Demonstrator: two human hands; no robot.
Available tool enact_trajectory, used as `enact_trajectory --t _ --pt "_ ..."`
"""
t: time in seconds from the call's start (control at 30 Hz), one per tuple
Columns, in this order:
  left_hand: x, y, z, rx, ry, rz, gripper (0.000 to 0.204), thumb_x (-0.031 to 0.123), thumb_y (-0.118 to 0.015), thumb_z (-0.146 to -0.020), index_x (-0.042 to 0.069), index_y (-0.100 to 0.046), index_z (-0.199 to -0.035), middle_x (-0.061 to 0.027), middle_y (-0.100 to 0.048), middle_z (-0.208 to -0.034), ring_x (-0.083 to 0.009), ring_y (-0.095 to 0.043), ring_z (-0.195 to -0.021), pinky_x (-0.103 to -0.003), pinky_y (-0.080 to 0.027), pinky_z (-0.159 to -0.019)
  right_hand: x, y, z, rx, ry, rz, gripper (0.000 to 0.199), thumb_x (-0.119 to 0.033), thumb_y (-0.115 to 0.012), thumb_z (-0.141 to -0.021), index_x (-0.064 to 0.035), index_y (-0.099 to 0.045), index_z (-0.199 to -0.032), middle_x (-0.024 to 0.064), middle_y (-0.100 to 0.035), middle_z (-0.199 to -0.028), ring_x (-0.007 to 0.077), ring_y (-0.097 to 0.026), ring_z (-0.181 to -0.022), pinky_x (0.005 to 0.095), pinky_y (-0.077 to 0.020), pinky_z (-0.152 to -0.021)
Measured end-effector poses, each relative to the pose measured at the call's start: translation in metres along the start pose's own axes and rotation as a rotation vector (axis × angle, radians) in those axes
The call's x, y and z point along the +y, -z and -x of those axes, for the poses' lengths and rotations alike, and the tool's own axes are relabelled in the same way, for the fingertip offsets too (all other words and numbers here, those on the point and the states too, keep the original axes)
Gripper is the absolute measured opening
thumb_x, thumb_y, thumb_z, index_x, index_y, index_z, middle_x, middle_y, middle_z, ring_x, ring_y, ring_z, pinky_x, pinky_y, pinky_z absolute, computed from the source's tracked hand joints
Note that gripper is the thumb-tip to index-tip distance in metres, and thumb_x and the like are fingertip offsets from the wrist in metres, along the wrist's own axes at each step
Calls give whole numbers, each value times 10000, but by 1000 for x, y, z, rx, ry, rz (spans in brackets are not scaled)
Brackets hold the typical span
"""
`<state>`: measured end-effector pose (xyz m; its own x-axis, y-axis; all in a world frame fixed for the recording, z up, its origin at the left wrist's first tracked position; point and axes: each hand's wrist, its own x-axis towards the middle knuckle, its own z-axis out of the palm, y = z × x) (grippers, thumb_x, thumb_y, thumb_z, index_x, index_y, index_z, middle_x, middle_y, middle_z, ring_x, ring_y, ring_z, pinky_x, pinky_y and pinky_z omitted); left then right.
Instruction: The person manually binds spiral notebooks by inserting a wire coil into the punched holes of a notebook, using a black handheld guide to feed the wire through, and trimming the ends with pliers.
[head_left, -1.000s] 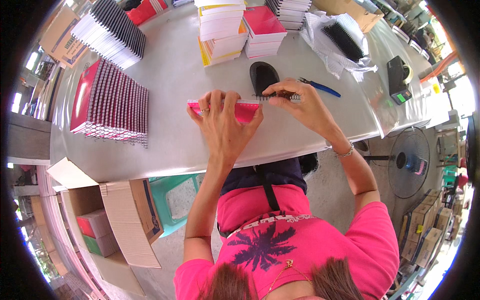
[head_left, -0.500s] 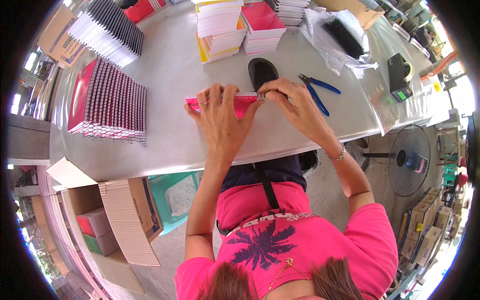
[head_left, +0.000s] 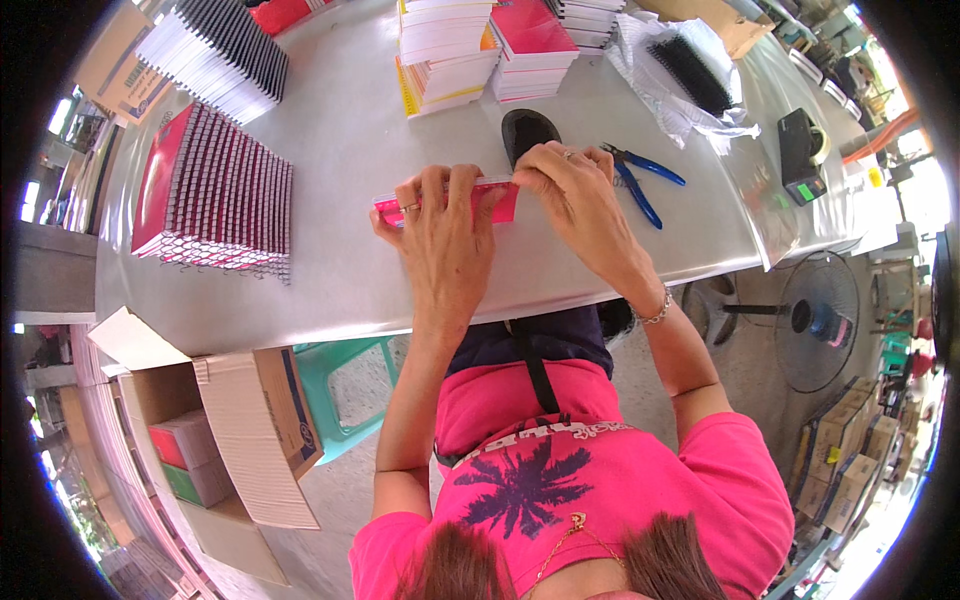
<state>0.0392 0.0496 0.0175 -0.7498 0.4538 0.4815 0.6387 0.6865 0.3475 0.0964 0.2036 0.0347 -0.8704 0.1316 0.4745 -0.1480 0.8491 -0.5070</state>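
Note:
A small pink notebook (head_left: 507, 208) with a row of holes along its far edge is on the table in front of me. My left hand (head_left: 442, 230) grips it from above, fingers over the far edge and thumb on the cover. At the notebook's right far corner, my right hand (head_left: 572, 200) has thumb and fingertips pinched together. Whatever lies between those fingertips is hidden. Just beyond the right hand sits a dark oval pad (head_left: 527, 130), partly covered by it. Blue-handled nippers (head_left: 640, 188) lie with jaws spread, right of that hand.
Red spiral notebooks (head_left: 215, 195) and black-coiled notebooks (head_left: 225, 60) are stacked left. Notebook piles (head_left: 435, 75) stand at the back. Black coils (head_left: 690, 75) lie on crumpled paper, with a tape dispenser (head_left: 800, 155) right. An open carton (head_left: 250, 430) and a fan (head_left: 815, 320) flank me below.
My right hand has rolled inward and moved slightly left at the notebook's corner. The left thumb has drawn back from the right corner onto the cover.

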Motion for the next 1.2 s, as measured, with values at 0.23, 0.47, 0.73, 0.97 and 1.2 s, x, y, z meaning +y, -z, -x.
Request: enact_trajectory --t 0.23,0.47,0.73,0.97,1.2 --pt "-2 -3 2 260 120 272 402 238 -764 -802 104 -565 -1124 -206 -377 -1265 -356 -376 -1201 -535 -271 -996 -6 -6 -4 8 18 18 97 -202 -567 -923 -109 -596 -923 43 -578 -860 248 -555 -852 394 -301 -845" --pt "-10 -12 7 260 157 389 507 192 -813 -749 39 -514 -1130 -198 -438 -1178 -348 -355 -1170 -485 -326 -978 -3 -14 -2 66 29 14 113 -203 -591 -908 -96 -615 -936 54 -569 -864 251 -557 -878 390 -320 -840" --pt "-11 -12 6 220 207 474 476 197 -809 -757 5 -517 -1080 -176 -472 -1103 -365 -363 -1138 -464 -346 -949 -6 -14 -3 66 40 10 118 -190 -606 -898 -92 -639 -956 70 -547 -919 261 -537 -936 397 -337 -873" --pt "-10 -14 8 211 245 520 455 203 -791 -778 1 -517 -1079 -178 -498 -1078 -355 -373 -1112 -458 -337 -955 -9 -12 -7 39 -2 -100 126 -125 -640 -860 -38 -631 -950 112 -525 -970 307 -513 -972 419 -393 -869" --pt "-12 -15 8 201 209 485 468 208 -801 -771 3 -518 -1082 -179 -493 -1072 -354 -383 -1108 -458 -334 -955 -11 -10 -7 31 -40 -167 184 -50 -661 -822 -18 -632 -1001 131 -540 -964 337 -538 -929 422 -448 -811"
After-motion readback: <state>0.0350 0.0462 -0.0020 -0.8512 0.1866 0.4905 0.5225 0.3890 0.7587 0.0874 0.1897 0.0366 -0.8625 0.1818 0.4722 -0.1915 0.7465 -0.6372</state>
